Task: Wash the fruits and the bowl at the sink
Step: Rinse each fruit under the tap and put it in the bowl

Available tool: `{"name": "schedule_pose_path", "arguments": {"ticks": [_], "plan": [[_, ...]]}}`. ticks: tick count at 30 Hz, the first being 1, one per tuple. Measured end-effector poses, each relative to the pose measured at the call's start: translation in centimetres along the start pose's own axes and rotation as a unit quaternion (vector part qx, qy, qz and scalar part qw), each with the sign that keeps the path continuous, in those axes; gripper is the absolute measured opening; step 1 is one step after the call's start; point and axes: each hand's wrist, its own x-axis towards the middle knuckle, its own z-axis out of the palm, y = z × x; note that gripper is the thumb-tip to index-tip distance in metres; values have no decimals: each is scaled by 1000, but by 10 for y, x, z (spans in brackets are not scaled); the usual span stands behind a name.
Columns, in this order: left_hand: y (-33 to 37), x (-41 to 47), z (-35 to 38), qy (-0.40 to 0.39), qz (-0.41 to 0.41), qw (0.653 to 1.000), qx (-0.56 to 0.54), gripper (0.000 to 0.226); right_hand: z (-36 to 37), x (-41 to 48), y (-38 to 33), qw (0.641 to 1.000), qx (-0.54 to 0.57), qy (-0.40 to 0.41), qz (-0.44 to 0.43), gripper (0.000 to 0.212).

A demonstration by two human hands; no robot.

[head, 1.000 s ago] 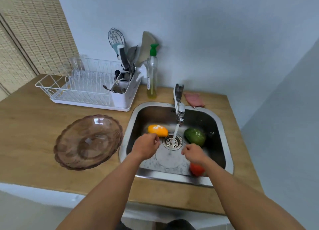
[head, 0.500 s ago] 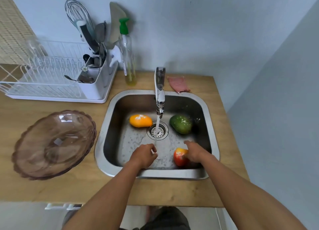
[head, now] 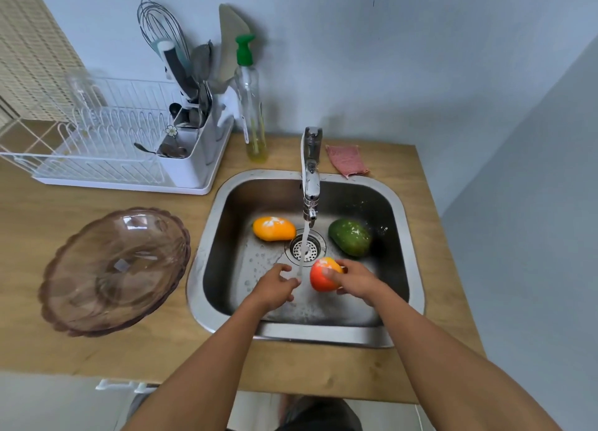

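Now the right hand [head: 354,280] is closed around the red fruit [head: 322,277] near the water stream [head: 302,252]; the left hand [head: 275,285] is loosely curled, empty. Probably the wet skin is slippery, so grip around its middle.

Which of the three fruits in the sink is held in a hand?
The red-orange fruit, gripped by the right hand beside the water stream; the orange fruit and green fruit lie untouched.

Red-orange fruit [head: 320,277], orange fruit [head: 273,228], green fruit [head: 350,237], brown-tinted clear bowl [head: 113,269], pink cloth [head: 347,160], green-capped bottle [head: 250,107]
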Motion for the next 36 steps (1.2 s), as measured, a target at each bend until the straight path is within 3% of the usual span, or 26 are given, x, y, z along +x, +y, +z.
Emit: {"name": "schedule_pose_path", "arguments": {"ticks": [3, 7, 12, 23, 28, 32, 36], "plan": [[10, -2, -4, 7, -54, 990, -128, 43, 15, 3, -19, 997, 76, -9, -22, 63], [19, 0, -8, -8, -68, 979, -192, 46, 33, 5, -40, 990, 126, -15, -57, 61], [23, 6, -7, 6, -34, 980, -195, 44, 42, 12, -43, 986, 155, -25, -60, 61], [33, 15, -8, -3, -28, 983, -183, 49, 42, 8, -53, 979, 201, 36, -17, 30], [40, 21, -14, 3, -31, 984, -178, 43, 41, 14, -62, 981, 185, 56, -16, 29], [52, 23, -18, -23, -36, 984, -171, 41, 43, 19, -67, 973, 202, 110, 14, 40], [64, 23, -17, -46, -47, 988, -138, 42, 42, 14, -68, 977, 180, 114, 29, 51]]}}
